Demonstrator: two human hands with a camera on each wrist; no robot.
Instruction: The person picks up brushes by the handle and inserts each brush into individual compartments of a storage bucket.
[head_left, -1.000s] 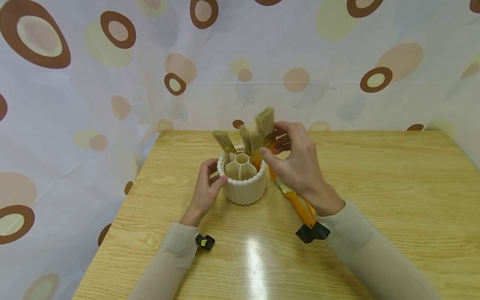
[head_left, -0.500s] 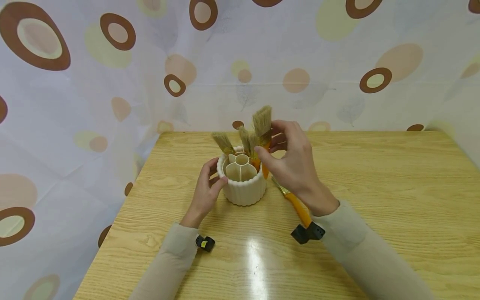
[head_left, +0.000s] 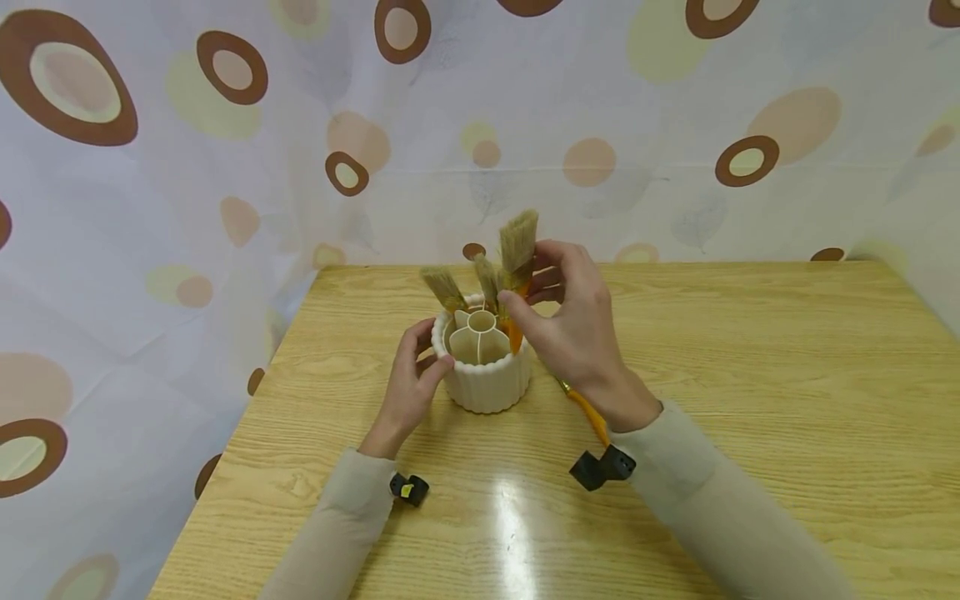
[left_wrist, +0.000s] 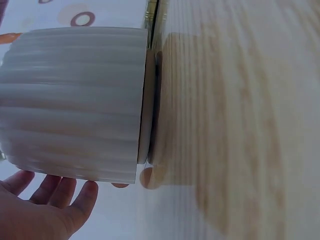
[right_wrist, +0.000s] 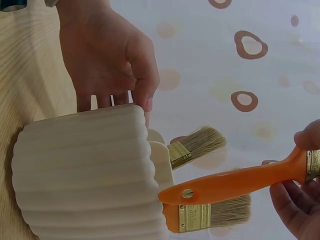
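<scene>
"Brush (head_left: 516, 271) first: where was it on your feed?"

"Nearly upright in the right hand (head_left: 573, 325), bristles up towards one o'clock of the holder (head_left: 487, 385), orange handle pointing down. From my end, the handle's tip was right by the rim at about four; I couldn't tell whether they touched."

"How was that hand set?"

"I saw thumb and fingers clamped on the brush near its metal band."

"And the left hand (head_left: 408, 375)?"

"It gripped the holder from nine o'clock, thumb at the rim, fingers curled against the ribbed wall."

"What stood inside?"

"I made out one leaning brush (head_left: 441, 286) towards eleven and a rear brush (head_left: 486, 279) at twelve. The held one blocked part of my view beyond that. Petal-shaped dividers (head_left: 465, 340) ringed a tube (head_left: 482, 332) in the middle."

"Anything outside?"

"A loose brush (head_left: 588, 412) lay on the table (head_left: 750, 400) at four o'clock, well apart from the left hand and partly hidden by the right wrist. Patterned cloth (head_left: 450, 92) hung beyond, at twelve."
</scene>
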